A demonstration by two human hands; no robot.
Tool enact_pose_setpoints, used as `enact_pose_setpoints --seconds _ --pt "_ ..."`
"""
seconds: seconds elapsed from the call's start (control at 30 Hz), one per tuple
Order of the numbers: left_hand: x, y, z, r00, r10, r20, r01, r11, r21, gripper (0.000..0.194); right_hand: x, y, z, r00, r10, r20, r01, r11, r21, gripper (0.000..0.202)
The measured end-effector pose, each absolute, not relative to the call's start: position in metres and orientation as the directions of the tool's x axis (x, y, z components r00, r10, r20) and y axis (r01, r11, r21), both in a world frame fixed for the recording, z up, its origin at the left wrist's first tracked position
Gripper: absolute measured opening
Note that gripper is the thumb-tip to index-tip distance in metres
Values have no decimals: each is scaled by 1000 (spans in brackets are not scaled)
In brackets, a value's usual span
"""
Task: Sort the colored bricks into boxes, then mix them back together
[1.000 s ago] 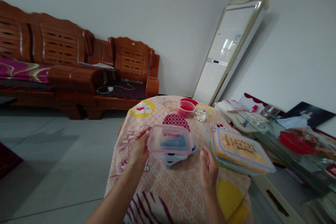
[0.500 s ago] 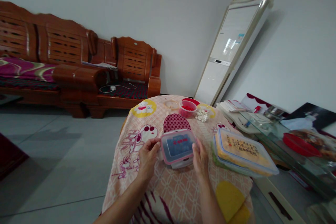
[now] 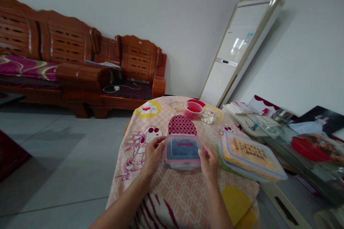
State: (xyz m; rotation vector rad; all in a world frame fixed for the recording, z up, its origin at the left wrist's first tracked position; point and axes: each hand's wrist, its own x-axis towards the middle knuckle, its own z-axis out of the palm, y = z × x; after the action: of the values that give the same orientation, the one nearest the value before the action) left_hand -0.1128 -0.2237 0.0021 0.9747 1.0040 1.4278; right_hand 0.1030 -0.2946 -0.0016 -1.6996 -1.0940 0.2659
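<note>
A clear plastic food container (image 3: 184, 149) with a pink-edged lid and red lettering rests on the cloth-covered table, something dark blue showing through its lid. My left hand (image 3: 153, 152) grips its left side, thumb and fingers closed at the edge. On the opposite side, my right hand (image 3: 208, 160) holds the right edge, thumb near the lid's rim. Beyond it stand a small round tub (image 3: 193, 110) with red pieces inside and a heap of small white pieces (image 3: 208, 117).
To the right lies a large blue-rimmed container (image 3: 249, 155) with yellow contents. A patterned cloth (image 3: 174, 195) covers the table. A glass-topped stand (image 3: 285, 143) with a red dish (image 3: 310, 149) is at far right. Behind are a wooden sofa (image 3: 67, 48) and a tall white air conditioner (image 3: 233, 46).
The pink-edged container has turned slightly and now sits squarer to me, both hands still on its sides. My view has shifted a little.
</note>
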Motion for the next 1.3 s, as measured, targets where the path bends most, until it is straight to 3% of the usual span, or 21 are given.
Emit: enact_pose_setpoints --seconds 0.23,0.5,0.83,1.07,1.3 --pt "-116 -202 5 6 1000 15 -352 -12 936 48 103 -313 -2 590 775 225 362 -5 -932 64" --pt "-121 -204 -3 77 997 -22 -401 51 915 54 109 -293 -3 553 791 262 456 -24 -890 65" --pt "-126 -205 4 115 991 68 -252 -38 967 48 108 -292 -1 549 790 273 464 -16 -886 57" --pt "-120 -212 2 11 943 333 152 -331 931 36 109 -290 -4 535 791 296 499 -14 -866 60" --pt "-125 -213 2 128 964 233 -1 -235 972 44 112 -291 -9 522 818 243 393 22 -919 61"
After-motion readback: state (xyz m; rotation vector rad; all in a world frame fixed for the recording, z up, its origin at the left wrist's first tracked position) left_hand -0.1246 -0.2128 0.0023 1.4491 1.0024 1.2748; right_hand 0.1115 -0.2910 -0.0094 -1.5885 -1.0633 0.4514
